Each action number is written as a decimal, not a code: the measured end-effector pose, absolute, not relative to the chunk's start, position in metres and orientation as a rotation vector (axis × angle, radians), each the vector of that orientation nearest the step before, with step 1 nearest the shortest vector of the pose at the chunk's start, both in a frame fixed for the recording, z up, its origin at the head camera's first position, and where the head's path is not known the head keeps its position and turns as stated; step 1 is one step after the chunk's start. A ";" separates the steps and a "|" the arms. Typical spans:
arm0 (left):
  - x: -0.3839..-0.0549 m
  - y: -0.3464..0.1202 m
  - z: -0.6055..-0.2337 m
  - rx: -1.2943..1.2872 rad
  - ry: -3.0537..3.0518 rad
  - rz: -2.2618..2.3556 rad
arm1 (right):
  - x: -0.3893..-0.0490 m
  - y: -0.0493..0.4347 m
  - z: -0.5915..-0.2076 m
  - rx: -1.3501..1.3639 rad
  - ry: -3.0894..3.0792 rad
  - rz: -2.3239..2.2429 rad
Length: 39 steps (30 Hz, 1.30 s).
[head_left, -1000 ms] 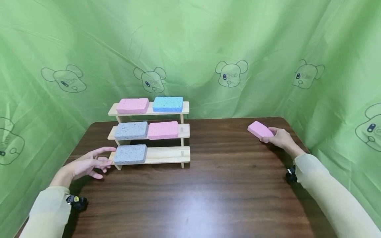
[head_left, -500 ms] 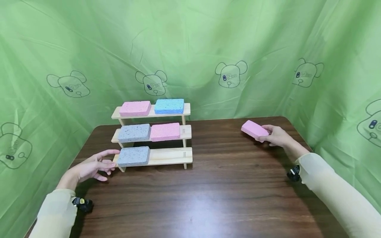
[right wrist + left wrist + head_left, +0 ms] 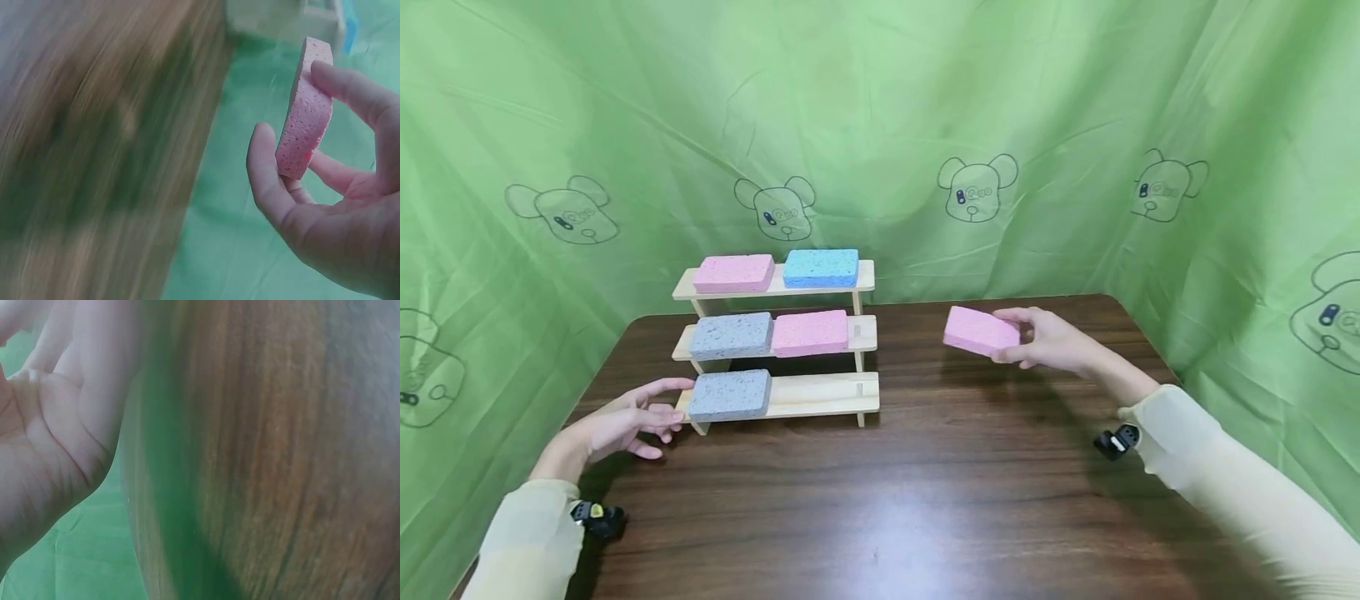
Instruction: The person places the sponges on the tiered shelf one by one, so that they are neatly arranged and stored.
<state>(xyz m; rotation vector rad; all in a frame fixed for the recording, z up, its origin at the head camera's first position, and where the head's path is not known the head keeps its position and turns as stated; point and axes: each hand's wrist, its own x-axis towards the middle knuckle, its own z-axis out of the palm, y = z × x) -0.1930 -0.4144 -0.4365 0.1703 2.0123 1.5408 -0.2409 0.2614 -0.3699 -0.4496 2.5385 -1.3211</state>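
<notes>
In the head view my right hand (image 3: pixel 1048 337) holds a pink sponge (image 3: pixel 979 331) by its right end, above the table and right of the rack. The right wrist view shows fingers and thumb pinching this pink sponge (image 3: pixel 306 112) from its edges. My left hand (image 3: pixel 625 421) rests at the left end of the three-step wooden rack (image 3: pixel 820 396), fingertips touching its lowest step, fingers loosely bent. A grey sponge (image 3: pixel 730 394) lies on that lowest step. On the middle step sit another grey sponge (image 3: pixel 732 335) and a pink one. In the left wrist view only part of the palm (image 3: pixel 56 425) shows.
The top step carries a pink sponge (image 3: pixel 734 273) and a blue sponge (image 3: pixel 822 267). A dark wooden table (image 3: pixel 925 467) lies beneath, with a green curtain (image 3: pixel 865 125) behind and at both sides.
My right hand has carried the pink sponge leftward toward the rack, and the sponge has turned a little. The left hand has stayed at the rack's left end.
</notes>
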 end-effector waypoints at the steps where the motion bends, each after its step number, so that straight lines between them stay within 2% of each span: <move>1: -0.193 -0.415 -0.436 0.170 2.012 1.538 | -0.238 0.254 -0.368 -0.480 2.554 -1.311; 7: -0.194 -0.416 -0.436 0.174 1.995 1.537 | -0.223 0.220 -0.363 -0.621 2.649 -1.291; 19: -0.195 -0.415 -0.435 0.193 1.982 1.544 | -0.206 0.147 -0.365 -0.668 2.480 -1.518; 27: -0.193 -0.415 -0.435 0.182 1.980 1.557 | -0.206 0.099 -0.391 -0.811 2.284 -1.548; 39: -0.193 -0.415 -0.435 0.180 1.994 1.536 | -0.206 0.053 -0.416 -0.753 2.222 -1.583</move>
